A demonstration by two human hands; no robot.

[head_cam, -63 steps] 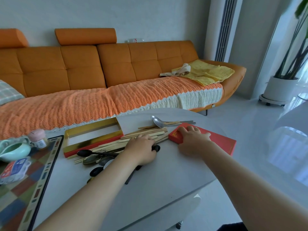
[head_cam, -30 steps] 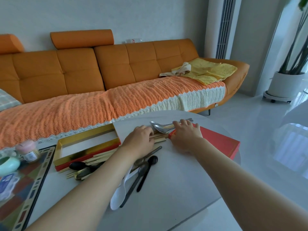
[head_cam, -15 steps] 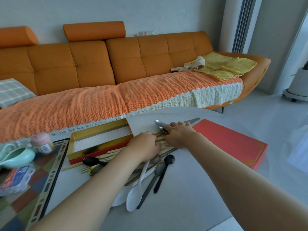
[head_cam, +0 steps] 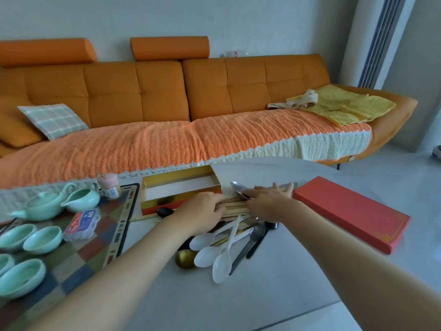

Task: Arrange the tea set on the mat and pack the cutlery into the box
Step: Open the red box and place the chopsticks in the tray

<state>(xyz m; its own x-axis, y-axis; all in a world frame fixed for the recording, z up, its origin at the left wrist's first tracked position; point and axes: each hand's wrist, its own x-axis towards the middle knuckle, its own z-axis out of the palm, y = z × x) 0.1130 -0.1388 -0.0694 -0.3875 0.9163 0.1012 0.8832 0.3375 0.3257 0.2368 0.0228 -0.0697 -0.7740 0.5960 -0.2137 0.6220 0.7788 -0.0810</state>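
— My left hand (head_cam: 202,211) is palm down, fingers curled over the chopsticks (head_cam: 235,209) on the table (head_cam: 274,295), just near of the open box (head_cam: 181,187). Whether it grips them, I cannot tell.

— And the right?

— My right hand (head_cam: 267,201) lies flat, fingers spread on the same bundle, touching a steel spoon (head_cam: 238,187). Three white spoons (head_cam: 222,256) fan out nearer me. The lid (head_cam: 353,213) lies right. On the mat (head_cam: 78,254), left: one teapot (head_cam: 44,206), one pitcher (head_cam: 82,199), four cups (head_cam: 43,240).
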